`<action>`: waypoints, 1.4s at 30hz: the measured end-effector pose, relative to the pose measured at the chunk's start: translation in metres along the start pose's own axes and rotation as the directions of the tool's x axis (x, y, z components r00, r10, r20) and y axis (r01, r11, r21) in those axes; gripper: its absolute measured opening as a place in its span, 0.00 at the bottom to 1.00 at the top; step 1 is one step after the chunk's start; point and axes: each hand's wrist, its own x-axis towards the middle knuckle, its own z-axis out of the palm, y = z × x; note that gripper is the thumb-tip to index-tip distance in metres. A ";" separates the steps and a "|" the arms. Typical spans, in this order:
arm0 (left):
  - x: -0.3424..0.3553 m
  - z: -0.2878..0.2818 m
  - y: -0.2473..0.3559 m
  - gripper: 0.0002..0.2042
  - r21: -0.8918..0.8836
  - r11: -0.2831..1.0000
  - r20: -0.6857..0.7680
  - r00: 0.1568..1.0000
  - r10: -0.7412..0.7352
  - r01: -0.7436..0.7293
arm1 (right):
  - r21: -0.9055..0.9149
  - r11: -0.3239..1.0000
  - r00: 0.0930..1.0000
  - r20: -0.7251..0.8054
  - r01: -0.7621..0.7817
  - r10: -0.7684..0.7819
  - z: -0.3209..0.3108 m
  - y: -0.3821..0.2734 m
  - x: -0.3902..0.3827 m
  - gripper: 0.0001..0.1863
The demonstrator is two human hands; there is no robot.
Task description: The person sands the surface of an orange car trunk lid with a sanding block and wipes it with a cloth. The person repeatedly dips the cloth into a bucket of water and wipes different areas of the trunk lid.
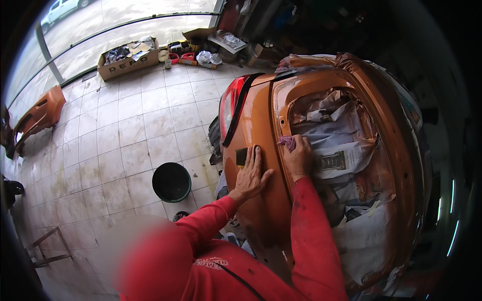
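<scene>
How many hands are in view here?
2: the left hand lies on the orange car panel beside a dark pad; the right hand holds a purple cloth. No others show.

Dark bucket (171,197), cardboard box (129,65), orange bumper (42,114)

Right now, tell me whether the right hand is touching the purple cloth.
Touching. The head view shows the purple cloth bunched against the fingers of the right hand, with no gap between them.
</scene>
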 end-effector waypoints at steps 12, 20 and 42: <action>-0.009 -0.018 -0.001 0.52 -0.135 0.991 0.024 1.000 -0.009 0.012 | -0.032 0.999 1.000 -0.016 -0.002 0.002 0.003 -0.014 0.012 0.15; 0.089 -0.054 -0.034 0.50 -0.241 0.948 0.000 0.976 -0.217 0.210 | -0.014 0.999 0.999 -0.025 0.029 -0.030 0.009 -0.023 0.013 0.15; 0.029 -0.054 -0.065 0.57 -0.476 0.792 0.097 0.918 -0.385 0.382 | -0.101 0.994 0.999 0.032 0.039 -0.036 0.005 -0.021 0.013 0.14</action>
